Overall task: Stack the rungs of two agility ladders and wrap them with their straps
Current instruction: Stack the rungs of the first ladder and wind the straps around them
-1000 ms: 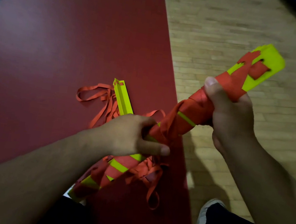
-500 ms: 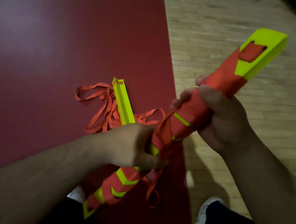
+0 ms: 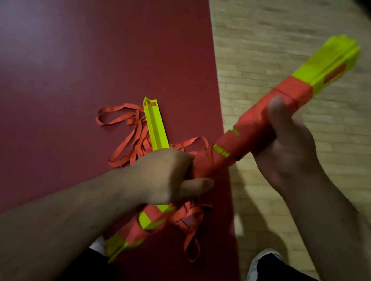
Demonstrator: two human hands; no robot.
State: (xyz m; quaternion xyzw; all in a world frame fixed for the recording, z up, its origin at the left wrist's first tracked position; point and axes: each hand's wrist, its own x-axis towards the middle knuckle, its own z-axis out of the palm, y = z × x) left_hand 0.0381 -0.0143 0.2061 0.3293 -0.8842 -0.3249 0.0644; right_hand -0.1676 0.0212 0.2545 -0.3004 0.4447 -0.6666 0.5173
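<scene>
**Over the red floor (image 3: 71, 63), a two-handed clamp**

Pale wood flooring (image 3: 303, 37) fills the right. Across the seam, up in the air, the rung bundle (image 3: 227, 146) tilts up to the right, its orange strap (image 3: 293, 91) wound tight round the middle. The right hand (image 3: 286, 153) grips the upper wrap with the thumb on top, and the left hand (image 3: 166, 178) is curled round lower down. Behind it, a second rung stack (image 3: 156, 128) lies on the red among loose straps (image 3: 120, 116). There's a white shoe (image 3: 254, 268) bottom right.
</scene>
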